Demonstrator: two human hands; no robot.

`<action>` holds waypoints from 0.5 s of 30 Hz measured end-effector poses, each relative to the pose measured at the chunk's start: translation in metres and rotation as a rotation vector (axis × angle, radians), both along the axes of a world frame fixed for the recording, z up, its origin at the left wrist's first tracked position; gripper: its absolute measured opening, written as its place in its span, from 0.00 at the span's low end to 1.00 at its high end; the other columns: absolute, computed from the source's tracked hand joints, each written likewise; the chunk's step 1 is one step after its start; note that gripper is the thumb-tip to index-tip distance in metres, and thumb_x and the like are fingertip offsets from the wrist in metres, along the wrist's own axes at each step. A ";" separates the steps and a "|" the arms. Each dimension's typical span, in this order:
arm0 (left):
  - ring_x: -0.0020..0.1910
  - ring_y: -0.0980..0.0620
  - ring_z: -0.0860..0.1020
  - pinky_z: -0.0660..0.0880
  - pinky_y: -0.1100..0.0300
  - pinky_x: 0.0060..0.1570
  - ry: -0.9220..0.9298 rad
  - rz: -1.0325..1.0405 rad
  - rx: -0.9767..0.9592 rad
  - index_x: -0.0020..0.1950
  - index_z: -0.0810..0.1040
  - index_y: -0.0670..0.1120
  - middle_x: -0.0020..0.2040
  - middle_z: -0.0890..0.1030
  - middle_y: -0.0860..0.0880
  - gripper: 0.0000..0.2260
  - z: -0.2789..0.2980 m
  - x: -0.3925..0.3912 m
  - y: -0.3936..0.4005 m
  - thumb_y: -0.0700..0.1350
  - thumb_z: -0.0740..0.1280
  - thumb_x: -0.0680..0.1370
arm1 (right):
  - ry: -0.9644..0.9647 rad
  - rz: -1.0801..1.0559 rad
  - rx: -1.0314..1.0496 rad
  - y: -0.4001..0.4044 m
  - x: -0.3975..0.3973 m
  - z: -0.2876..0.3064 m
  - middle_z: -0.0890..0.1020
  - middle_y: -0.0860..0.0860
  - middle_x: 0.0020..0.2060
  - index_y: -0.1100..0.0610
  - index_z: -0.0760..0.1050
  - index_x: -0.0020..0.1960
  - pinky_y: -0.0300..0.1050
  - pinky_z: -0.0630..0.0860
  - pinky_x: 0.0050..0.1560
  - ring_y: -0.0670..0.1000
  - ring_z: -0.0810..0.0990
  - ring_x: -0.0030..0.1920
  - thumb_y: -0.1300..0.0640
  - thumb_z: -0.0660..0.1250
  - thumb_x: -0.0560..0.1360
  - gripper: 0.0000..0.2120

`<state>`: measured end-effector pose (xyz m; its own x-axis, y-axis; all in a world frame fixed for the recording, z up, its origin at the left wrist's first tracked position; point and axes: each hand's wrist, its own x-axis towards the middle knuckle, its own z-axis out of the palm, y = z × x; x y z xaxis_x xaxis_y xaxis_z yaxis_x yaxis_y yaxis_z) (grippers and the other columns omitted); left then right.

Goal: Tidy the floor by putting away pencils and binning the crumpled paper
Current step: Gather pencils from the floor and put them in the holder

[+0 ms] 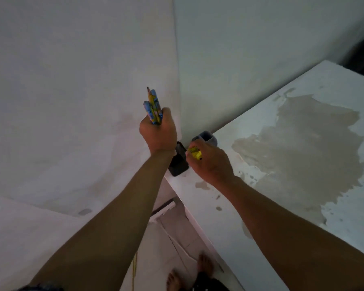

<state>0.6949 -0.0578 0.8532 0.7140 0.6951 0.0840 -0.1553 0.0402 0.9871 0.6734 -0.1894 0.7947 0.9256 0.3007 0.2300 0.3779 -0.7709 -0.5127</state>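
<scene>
My left hand (158, 133) is raised in front of the wall corner, closed around a bunch of blue and yellow pencils (152, 108) that point upward. My right hand (210, 162) hovers over the white table's near corner, gripping a yellow pencil (194, 152) whose dark tip pokes out to the lower right. A grey cup-like holder (208, 138) stands on the table just behind my right hand, partly hidden by it. No crumpled paper is in view.
A black rectangular object (178, 162) lies at the table's corner between my wrists. The white table (261, 206) has a large worn brownish patch (303, 150). Walls meet in a corner behind. Tiled floor (172, 232) and bare feet (204, 263) show below.
</scene>
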 end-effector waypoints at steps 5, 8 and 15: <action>0.25 0.58 0.63 0.62 0.61 0.27 0.095 0.041 0.087 0.28 0.63 0.48 0.25 0.64 0.54 0.21 -0.041 0.025 -0.002 0.37 0.65 0.78 | 0.027 0.156 -0.055 0.012 0.040 -0.014 0.83 0.50 0.45 0.55 0.75 0.51 0.42 0.73 0.44 0.50 0.81 0.45 0.51 0.64 0.78 0.08; 0.25 0.58 0.65 0.65 0.60 0.27 0.144 0.041 0.127 0.29 0.66 0.48 0.26 0.66 0.52 0.20 -0.061 0.033 -0.006 0.39 0.66 0.79 | 0.076 0.318 -0.077 0.020 0.065 -0.028 0.83 0.50 0.43 0.54 0.75 0.49 0.44 0.77 0.39 0.50 0.82 0.40 0.45 0.61 0.78 0.12; 0.30 0.48 0.74 0.76 0.51 0.32 0.293 0.081 0.097 0.32 0.72 0.47 0.29 0.75 0.42 0.15 -0.095 0.026 -0.002 0.47 0.68 0.79 | 0.207 0.415 -0.006 0.023 0.079 -0.062 0.83 0.51 0.46 0.53 0.74 0.55 0.46 0.77 0.40 0.52 0.81 0.43 0.41 0.60 0.79 0.16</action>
